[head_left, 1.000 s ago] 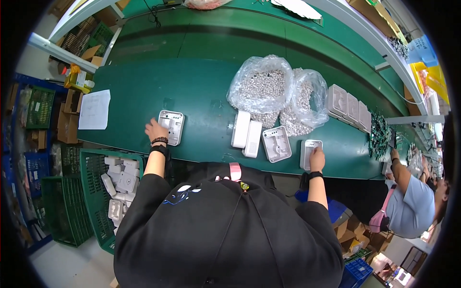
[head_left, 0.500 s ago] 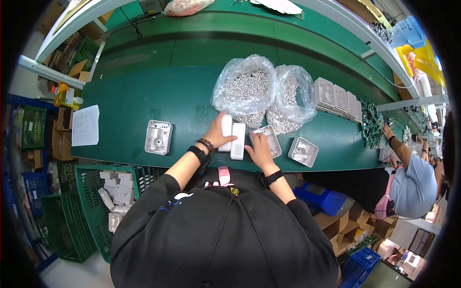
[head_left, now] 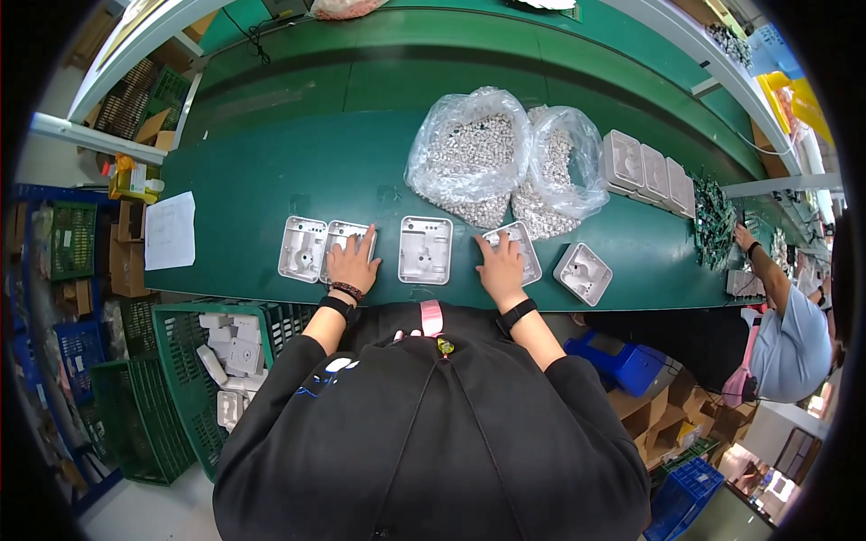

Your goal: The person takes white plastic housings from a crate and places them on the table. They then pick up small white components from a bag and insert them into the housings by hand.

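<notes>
Left hand point(head_left: 353, 261): fingers spread over a pale open housing point(head_left: 341, 232), which lies just beside the leftmost housing point(head_left: 303, 249)
Right hand point(head_left: 502, 269): fingers slightly apart over the left rim of a turned housing point(head_left: 525, 245); whether they pinch its wall, I cannot tell
Middle housing point(head_left: 425, 250): between the hands, open side up, with a gap on either side
Rightmost housing point(head_left: 584, 273): askew, near corner close to the table's front edge
Green table point(head_left: 262, 171): widest open stretch behind the two left housings
Plastic bags point(head_left: 424, 167): close behind the middle and turned housings, narrowing the room there
</notes>
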